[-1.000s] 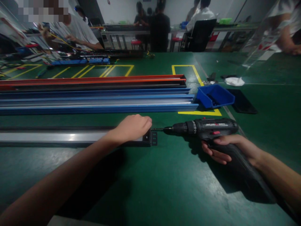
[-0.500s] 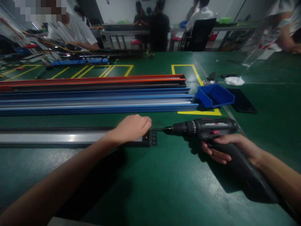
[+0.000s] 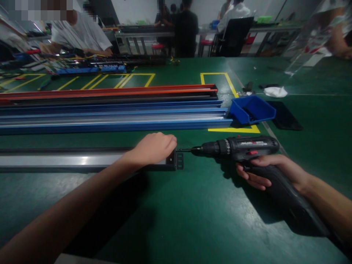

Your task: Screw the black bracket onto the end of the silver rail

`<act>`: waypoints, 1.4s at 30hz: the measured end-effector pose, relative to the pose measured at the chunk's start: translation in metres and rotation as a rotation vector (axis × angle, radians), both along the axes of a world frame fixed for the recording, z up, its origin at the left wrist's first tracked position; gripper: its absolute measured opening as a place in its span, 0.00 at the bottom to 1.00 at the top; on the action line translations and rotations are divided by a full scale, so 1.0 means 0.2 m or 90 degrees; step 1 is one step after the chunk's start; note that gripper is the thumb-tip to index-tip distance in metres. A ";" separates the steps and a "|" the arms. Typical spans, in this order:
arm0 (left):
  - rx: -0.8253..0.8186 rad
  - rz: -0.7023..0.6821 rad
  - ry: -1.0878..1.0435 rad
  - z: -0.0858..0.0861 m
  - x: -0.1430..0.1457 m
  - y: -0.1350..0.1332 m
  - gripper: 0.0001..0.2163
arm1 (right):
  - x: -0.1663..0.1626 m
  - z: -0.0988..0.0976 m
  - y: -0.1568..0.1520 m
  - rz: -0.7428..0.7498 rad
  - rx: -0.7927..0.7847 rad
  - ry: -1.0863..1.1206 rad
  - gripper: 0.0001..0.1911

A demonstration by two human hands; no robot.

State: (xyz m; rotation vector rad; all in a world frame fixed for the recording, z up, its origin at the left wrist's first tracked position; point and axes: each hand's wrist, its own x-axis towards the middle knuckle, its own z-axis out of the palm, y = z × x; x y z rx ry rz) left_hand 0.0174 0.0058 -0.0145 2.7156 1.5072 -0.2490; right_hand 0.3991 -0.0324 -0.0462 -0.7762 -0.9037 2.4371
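Observation:
My right hand (image 3: 264, 172) is wrapped round the handle of a black cordless drill (image 3: 247, 146) with a red switch. The drill lies level and points left, and its long thin bit (image 3: 185, 150) reaches the end of a long black and silver metal profile (image 3: 68, 160). Over that end rests my left hand (image 3: 155, 147), its fingers curled and closed; whether they pinch the profile, the bit tip or a small part is hidden. A black slotted end bracket (image 3: 179, 161) sticks out from the profile just below the fingers.
Behind lie several long blue profiles (image 3: 110, 123) and an orange-red one (image 3: 110, 90). A blue bin (image 3: 251, 110) with small dark parts stands at their right end, beside a dark flat object (image 3: 284, 115) and white crumpled material (image 3: 275, 91). Other people are at the far tables.
Both hands, the drill and the profile keep nearly the same places. The whole view has shifted slightly, and the person at the far left has moved an arm.

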 end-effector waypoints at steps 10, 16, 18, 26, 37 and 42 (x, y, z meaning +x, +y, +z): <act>-0.016 0.030 -0.001 0.01 0.00 0.00 0.22 | 0.01 0.00 0.01 -0.007 -0.001 -0.007 0.16; -0.031 0.043 0.001 0.01 0.01 0.00 0.22 | 0.00 0.00 0.00 -0.017 -0.022 -0.022 0.16; -0.035 0.048 -0.002 0.01 0.01 0.00 0.23 | 0.01 0.00 0.00 -0.022 -0.021 -0.028 0.16; -0.035 0.058 0.001 0.01 0.01 0.00 0.23 | -0.01 0.04 0.00 -0.024 -0.014 -0.057 0.16; -0.040 0.041 0.000 -0.02 -0.02 0.01 0.23 | 0.00 0.04 -0.01 -0.042 -0.024 -0.072 0.16; -0.042 0.027 0.003 -0.04 -0.04 0.02 0.21 | 0.00 0.04 -0.01 -0.048 -0.025 -0.097 0.16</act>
